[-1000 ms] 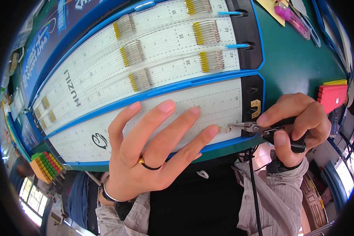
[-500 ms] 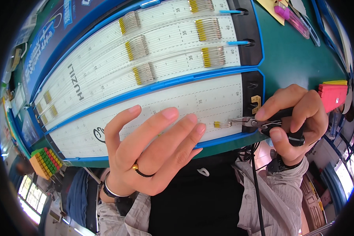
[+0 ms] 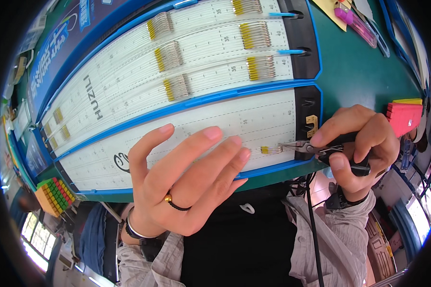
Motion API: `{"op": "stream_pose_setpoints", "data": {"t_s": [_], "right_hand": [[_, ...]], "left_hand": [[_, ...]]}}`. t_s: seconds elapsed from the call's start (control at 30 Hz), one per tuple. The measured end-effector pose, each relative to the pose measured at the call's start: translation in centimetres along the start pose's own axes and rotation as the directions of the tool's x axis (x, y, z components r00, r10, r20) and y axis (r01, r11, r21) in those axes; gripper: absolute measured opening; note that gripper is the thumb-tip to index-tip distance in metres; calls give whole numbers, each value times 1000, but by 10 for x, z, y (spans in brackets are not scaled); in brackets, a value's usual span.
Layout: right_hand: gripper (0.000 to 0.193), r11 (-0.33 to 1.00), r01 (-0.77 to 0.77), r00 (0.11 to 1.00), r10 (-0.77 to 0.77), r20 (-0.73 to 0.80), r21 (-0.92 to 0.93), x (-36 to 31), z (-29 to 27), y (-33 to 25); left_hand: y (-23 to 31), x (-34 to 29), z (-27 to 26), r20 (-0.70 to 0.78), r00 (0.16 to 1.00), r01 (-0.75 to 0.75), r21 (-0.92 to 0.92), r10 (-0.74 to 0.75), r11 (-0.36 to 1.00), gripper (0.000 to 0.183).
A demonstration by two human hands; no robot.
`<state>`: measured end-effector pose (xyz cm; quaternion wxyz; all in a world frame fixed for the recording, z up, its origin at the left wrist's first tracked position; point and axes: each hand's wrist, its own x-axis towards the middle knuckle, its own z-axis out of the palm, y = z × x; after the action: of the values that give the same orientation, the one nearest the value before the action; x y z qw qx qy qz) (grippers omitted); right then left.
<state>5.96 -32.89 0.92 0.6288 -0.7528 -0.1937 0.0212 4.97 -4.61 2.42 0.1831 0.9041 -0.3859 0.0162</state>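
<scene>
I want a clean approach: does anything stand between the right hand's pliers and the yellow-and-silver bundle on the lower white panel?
Nothing visible does. The pliers in the right hand point across the black end strip toward the bundle's silver ends. The left hand is left of the bundle, outside that line.

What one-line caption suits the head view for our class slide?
Right hand holding pliers, tips at a small yellow-ended bundle; left hand spread over the open blue case.

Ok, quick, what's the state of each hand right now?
Left hand: open, fingers spread over the white panel, nothing visible in its grip.
Right hand: closed, holding the black-handled pliers.
</scene>
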Motion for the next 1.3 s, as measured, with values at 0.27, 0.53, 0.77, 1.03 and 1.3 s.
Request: {"op": "stream_pose_setpoints", "data": {"t_s": [0.27, 0.53, 0.77, 1.03, 1.3], "right_hand": [[38, 985, -107, 974, 132, -186, 136, -8, 11, -8], [36, 997, -61, 998, 62, -20, 38, -4, 2, -7], [35, 991, -81, 989, 93, -118, 108, -7, 7, -8], [33, 1000, 16, 999, -16, 31, 11, -4, -2, -2], [34, 991, -67, 991, 80, -112, 117, -8, 7, -7]], "left_hand": [[0, -3, 2, -14, 1000, -12, 20, 12, 1000, 34], [1, -4, 2, -20, 1000, -12, 29, 12, 1000, 34], [1, -4, 3, -24, 1000, -10, 25, 10, 1000, 35], [1, -4, 3, -31, 999, -11, 23, 11, 1000, 34], [1, -4, 4, -34, 999, -16, 24, 17, 1000, 34]]}}
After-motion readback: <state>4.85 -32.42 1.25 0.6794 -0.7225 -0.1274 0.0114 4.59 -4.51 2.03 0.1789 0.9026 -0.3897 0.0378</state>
